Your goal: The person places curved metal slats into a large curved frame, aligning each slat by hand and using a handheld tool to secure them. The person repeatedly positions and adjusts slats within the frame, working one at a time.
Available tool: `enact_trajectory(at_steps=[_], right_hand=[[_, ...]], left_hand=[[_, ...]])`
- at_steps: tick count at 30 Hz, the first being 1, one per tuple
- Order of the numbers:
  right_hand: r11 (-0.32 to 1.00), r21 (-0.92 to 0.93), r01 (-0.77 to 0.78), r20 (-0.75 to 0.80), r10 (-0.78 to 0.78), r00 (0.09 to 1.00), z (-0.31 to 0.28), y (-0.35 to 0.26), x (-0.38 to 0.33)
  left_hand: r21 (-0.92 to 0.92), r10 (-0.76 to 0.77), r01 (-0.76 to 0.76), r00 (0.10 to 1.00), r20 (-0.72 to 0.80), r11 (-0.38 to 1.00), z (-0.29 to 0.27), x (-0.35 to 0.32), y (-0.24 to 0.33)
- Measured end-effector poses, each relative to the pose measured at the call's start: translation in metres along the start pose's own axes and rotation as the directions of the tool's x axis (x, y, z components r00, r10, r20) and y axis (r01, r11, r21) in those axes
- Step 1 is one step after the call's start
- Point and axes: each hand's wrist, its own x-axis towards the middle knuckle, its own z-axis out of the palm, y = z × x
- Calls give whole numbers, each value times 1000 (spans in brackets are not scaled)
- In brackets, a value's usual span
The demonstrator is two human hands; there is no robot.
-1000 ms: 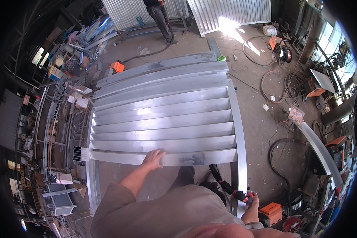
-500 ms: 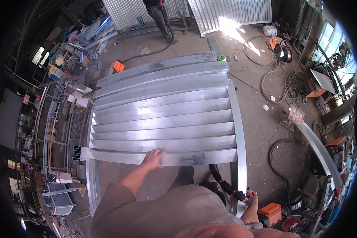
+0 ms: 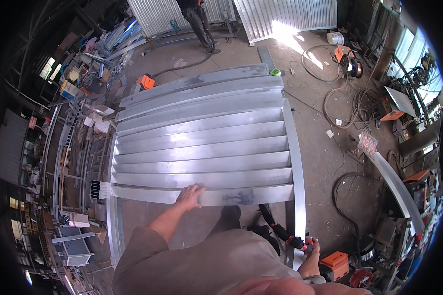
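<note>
A silvery metal frame with long slats across it lies before me. My left hand rests on the nearest slat, fingers laid over its upper edge and apart. By the near end of the frame's right side rail, my right hand is closed around a red and black welding torch. A thick black sleeved cable runs from it under the slat. The torch's tip cannot be made out. Loose slats lie across the far end.
A green tape measure sits at the far right corner. Orange machines and coiled hoses lie on the floor at right. A person stands beyond the frame near ribbed panels. Metal racks and scrap crowd the left.
</note>
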Motion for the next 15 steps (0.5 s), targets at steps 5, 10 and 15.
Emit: enact_trajectory(at_steps=[5,10,15], right_hand=[[1000,16,-9,70,8,998,-9,2,18],[1000,-20,11,79,-9,997,-14,2,27],[1000,-18,5,5,-5,1000,-9,1,19]], left_hand=[[-17,8,-8,1000,-20,1000,-1,0,0],[-20,13,-13,999,-32,1000,-2,-1,1],[-16,13,-13,999,-35,1000,-2,-2,1]])
